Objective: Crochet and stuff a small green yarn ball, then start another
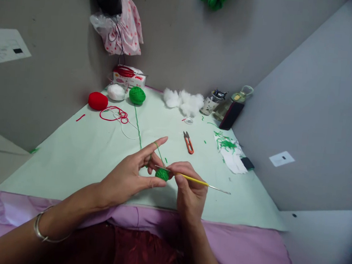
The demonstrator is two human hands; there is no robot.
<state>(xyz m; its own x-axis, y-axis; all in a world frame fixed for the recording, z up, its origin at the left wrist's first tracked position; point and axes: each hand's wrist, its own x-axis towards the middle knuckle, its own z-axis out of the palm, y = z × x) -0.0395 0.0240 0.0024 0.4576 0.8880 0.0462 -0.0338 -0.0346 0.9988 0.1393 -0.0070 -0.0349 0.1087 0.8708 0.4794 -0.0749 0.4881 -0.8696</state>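
My left hand (136, 171) pinches a small green crochet piece (162, 174) between thumb and fingers, its index finger stretched out with green yarn (138, 125) looped over it. That strand runs back across the table to a green yarn ball (137, 95). In my right hand (191, 188) is a crochet hook (195, 180) with a yellow handle and metal ends, held like a pen. The hook's tip lies at the top of the green piece, where the working yarn comes down to it. Exactly how the tip sits in the stitches is too small to tell.
Orange thread snips (188, 143) lie beyond my right hand. Red (98, 101) and white yarn balls (116, 92) sit back left, white stuffing (184, 102) at the back. A pen cup (209, 105), a dark phone (231, 116) and green yarn scraps (227, 144) are at right. Grey partitions enclose the table.
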